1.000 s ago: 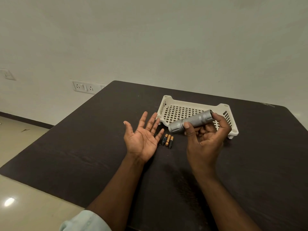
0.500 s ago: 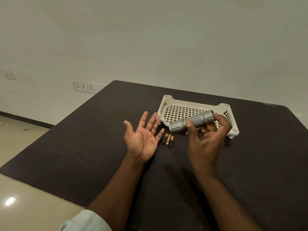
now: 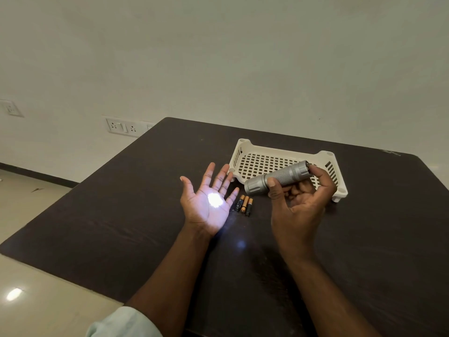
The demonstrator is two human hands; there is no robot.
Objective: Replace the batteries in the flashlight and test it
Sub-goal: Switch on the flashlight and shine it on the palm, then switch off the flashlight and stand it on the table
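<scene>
Nearest you, a pale sleeve (image 3: 124,323) covers your left forearm at the bottom edge of the view, and both forearms reach out over the dark table (image 3: 109,215). Your left hand (image 3: 207,203) is held palm up above the tabletop, fingers straight and spread, holding nothing; a bright white spot of light (image 3: 215,200) sits in the middle of the palm. A fainter bluish glint shows on the table between your wrists.

Your right hand (image 3: 300,203) is raised beside it, thumb and curled fingers wrapped round the silver flashlight (image 3: 277,177). The flashlight lies roughly level in your grip, its wider head aimed left toward the lit palm, and your index finger is curled over the tail end.

Just past your left fingertips, three batteries (image 3: 244,204) lie side by side on the table, touching or nearly so, between the two hands.

Farther back, a cream perforated tray (image 3: 245,148) stands on the table behind the flashlight. Beyond the table's far left edge, a white switch and socket plate (image 3: 121,126) is on the wall.
</scene>
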